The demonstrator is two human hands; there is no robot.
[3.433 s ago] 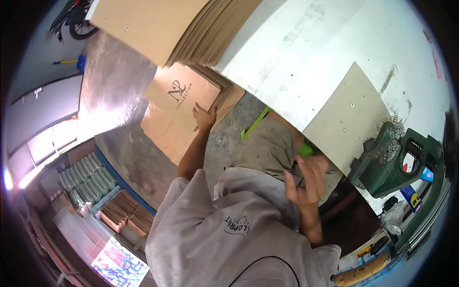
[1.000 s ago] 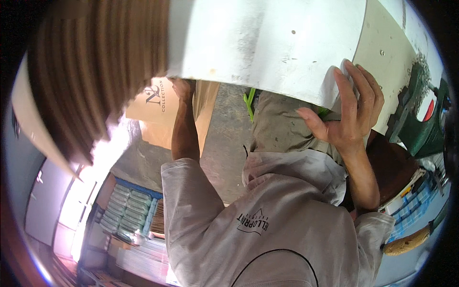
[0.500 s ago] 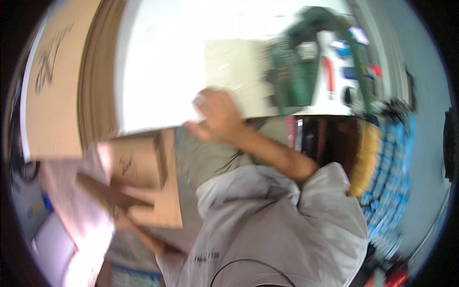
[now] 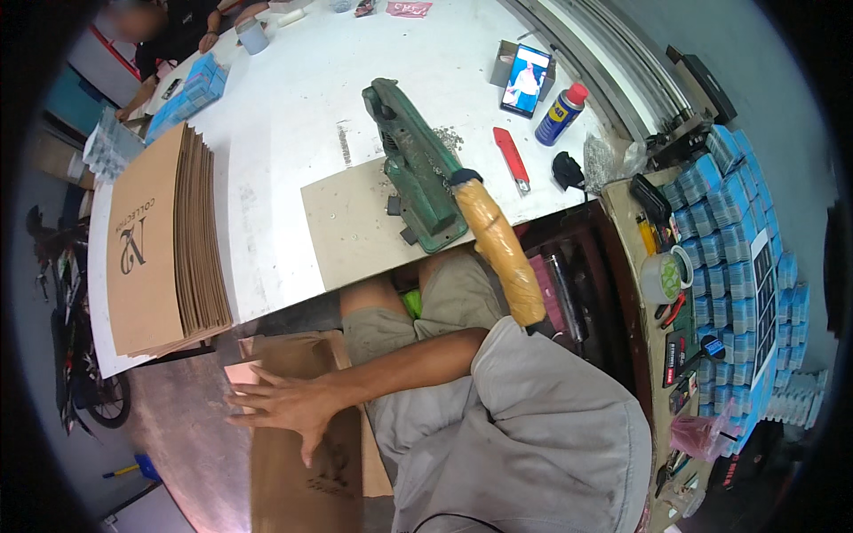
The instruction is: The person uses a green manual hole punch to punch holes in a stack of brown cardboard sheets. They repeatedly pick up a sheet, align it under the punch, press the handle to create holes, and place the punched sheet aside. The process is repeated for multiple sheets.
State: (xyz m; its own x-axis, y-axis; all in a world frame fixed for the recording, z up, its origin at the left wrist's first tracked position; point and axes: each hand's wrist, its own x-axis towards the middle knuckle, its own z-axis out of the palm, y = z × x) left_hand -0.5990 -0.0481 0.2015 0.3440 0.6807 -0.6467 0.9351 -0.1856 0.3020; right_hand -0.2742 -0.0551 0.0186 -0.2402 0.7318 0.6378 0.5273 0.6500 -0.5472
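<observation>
My right hand reaches across my lap to the left, its fingers spread wide. It is over brown printed cardboard lying low beside my legs; I cannot tell whether the palm presses on it. My left hand is out of view. In front of me on the white table stands a green metal bench tool. Its long handle, wrapped in yellow-brown tape, sticks out over the table's near edge towards me. Beneath the tool is a flat greyish-beige board with small bits scattered on it.
On the table's left stands a stack of flat brown cardboard. Right of the tool lie a red cutter, a spray can and a propped phone. Blue packs are piled at far right. Another person sits at the far left.
My right hand has moved from the table edge down left over the cardboard. My left hand and the cardboard piece it held have gone out of view. The view has shifted.
</observation>
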